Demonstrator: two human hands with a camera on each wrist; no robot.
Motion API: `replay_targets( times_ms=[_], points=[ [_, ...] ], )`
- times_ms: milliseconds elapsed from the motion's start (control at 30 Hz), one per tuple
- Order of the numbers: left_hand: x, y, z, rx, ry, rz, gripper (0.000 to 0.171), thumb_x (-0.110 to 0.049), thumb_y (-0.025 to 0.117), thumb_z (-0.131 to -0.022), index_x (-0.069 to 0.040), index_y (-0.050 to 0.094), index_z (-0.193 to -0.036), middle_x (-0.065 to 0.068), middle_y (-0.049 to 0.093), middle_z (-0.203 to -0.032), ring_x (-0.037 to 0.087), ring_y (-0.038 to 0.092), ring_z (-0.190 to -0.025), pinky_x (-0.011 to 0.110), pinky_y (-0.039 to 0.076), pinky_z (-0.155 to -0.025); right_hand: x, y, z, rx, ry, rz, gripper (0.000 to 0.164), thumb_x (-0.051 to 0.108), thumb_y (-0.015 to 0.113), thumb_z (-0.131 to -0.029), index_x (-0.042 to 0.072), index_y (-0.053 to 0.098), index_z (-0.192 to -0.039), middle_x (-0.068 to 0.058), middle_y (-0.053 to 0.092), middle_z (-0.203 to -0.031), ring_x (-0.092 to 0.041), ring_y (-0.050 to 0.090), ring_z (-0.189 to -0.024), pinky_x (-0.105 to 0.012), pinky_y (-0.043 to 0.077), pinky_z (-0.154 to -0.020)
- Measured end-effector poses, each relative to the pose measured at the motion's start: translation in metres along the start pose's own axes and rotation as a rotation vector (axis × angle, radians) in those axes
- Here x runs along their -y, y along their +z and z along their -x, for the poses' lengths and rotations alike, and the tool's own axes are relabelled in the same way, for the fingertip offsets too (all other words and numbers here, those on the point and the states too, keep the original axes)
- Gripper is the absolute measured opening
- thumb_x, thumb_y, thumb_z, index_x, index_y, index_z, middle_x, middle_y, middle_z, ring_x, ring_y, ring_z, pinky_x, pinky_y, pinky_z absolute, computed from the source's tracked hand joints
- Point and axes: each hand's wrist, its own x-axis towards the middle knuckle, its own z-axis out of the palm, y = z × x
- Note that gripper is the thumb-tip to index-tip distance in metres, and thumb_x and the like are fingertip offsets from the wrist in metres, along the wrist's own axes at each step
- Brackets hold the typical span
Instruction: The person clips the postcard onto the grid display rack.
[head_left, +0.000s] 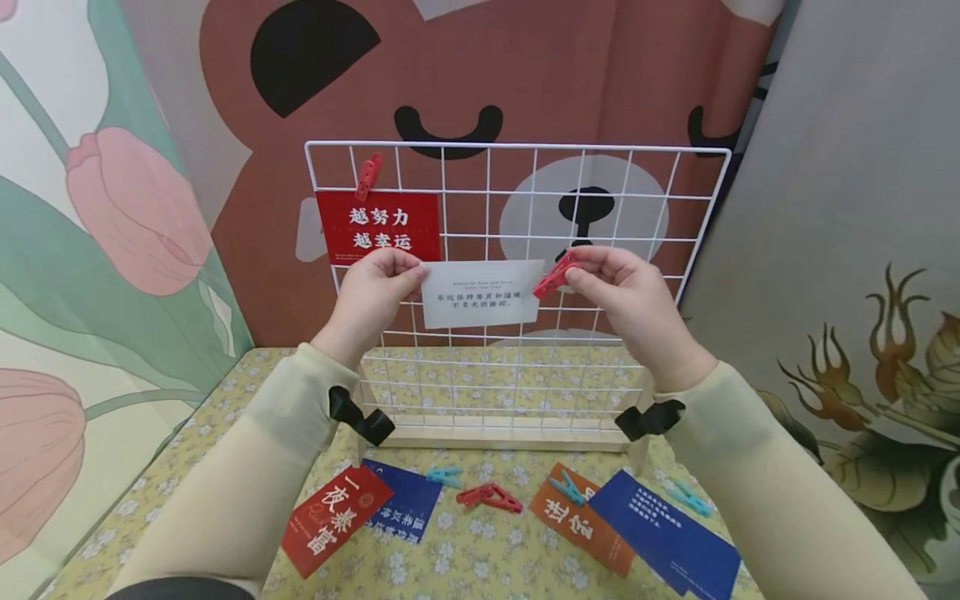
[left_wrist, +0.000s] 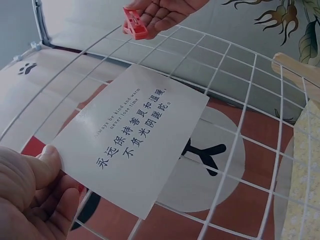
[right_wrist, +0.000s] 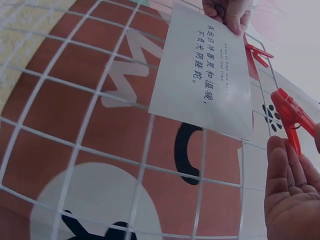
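Observation:
My left hand (head_left: pixel 373 298) pinches the left edge of a white card (head_left: pixel 480 293) with printed text, thumb on its front. The card lies close in front of a white wire grid panel (head_left: pixel 512 196). Beside the card's right edge, my right hand (head_left: pixel 626 296) holds a red clothespin (head_left: pixel 553 277) between thumb and fingers. In the right wrist view, the clothespin (right_wrist: pixel 291 112) stands apart from the card (right_wrist: pixel 207 75). Up on the grid's left, a red card (head_left: pixel 390 223) hangs below another red clothespin (head_left: pixel 368 177); the left hand overlaps its lower edge.
On the flowered tablecloth (head_left: pixel 465 554) lie a red card (head_left: pixel 337 521), a blue card (head_left: pixel 408 500), an orange card (head_left: pixel 581 521) and blue cards (head_left: pixel 667 533). Red clothespins (head_left: pixel 489 497) and blue ones (head_left: pixel 444 476) are scattered among them. The grid stands on a wooden base (head_left: pixel 502 439).

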Motion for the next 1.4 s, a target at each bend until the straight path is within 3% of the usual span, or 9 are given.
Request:
replay_targets(
  times_ms=[133, 467, 700, 1000, 1400],
  points=[
    [-0.013, 0.002, -0.007, -0.025, 0.019, -0.004, 0.026, -0.036, 0.067, -0.090, -0.014, 0.064, -0.104, 0.002, 0.065, -0.101, 0.027, 0.061, -0.094, 0.039, 0.052, -0.087, 0.012, -0.004, -0.011, -0.039, -0.021, 0.008, 0.042, 0.022, 0.065, -0.093, 0.000, 0.057, -0.128, -0.007, 0.065, -0.110, -0.017, 0.061, -0.100, -0.020, 0.048, -0.088],
    [-0.034, 0.008, -0.021, -0.053, 0.082, -0.006, 0.024, -0.033, 0.066, -0.091, -0.013, 0.063, -0.104, 0.004, 0.064, -0.100, 0.021, 0.061, -0.093, 0.032, 0.052, -0.083, 0.028, -0.009, -0.030, -0.063, -0.010, 0.071, 0.042, 0.026, 0.064, -0.093, 0.005, 0.057, -0.129, -0.007, 0.064, -0.115, -0.019, 0.058, -0.105, -0.022, 0.045, -0.094],
    [-0.040, 0.011, -0.029, -0.078, 0.103, 0.007, 0.026, -0.034, 0.067, -0.090, -0.013, 0.064, -0.106, 0.003, 0.064, -0.100, 0.022, 0.061, -0.090, 0.029, 0.052, -0.083, 0.035, -0.009, -0.045, -0.072, -0.014, 0.103, 0.045, 0.027, 0.065, -0.093, 0.005, 0.057, -0.130, -0.009, 0.063, -0.116, -0.019, 0.058, -0.105, -0.022, 0.046, -0.094],
    [-0.049, 0.020, -0.035, -0.170, 0.125, -0.035, 0.027, -0.035, 0.068, -0.090, -0.013, 0.068, -0.106, 0.001, 0.067, -0.099, 0.019, 0.060, -0.088, 0.030, 0.052, -0.080, 0.037, 0.000, -0.066, -0.112, -0.053, 0.215, 0.043, 0.029, 0.064, -0.093, 0.008, 0.058, -0.131, -0.006, 0.063, -0.115, -0.014, 0.057, -0.102, -0.024, 0.047, -0.092],
    [-0.052, 0.029, -0.044, -0.228, 0.103, -0.071, 0.028, -0.036, 0.066, -0.090, -0.015, 0.068, -0.109, 0.000, 0.068, -0.101, 0.013, 0.062, -0.092, 0.027, 0.053, -0.078, 0.039, 0.014, -0.090, -0.207, -0.137, 0.197, 0.035, 0.025, 0.065, -0.093, 0.009, 0.062, -0.125, -0.004, 0.065, -0.109, -0.013, 0.058, -0.096, -0.022, 0.048, -0.082]
  ],
)
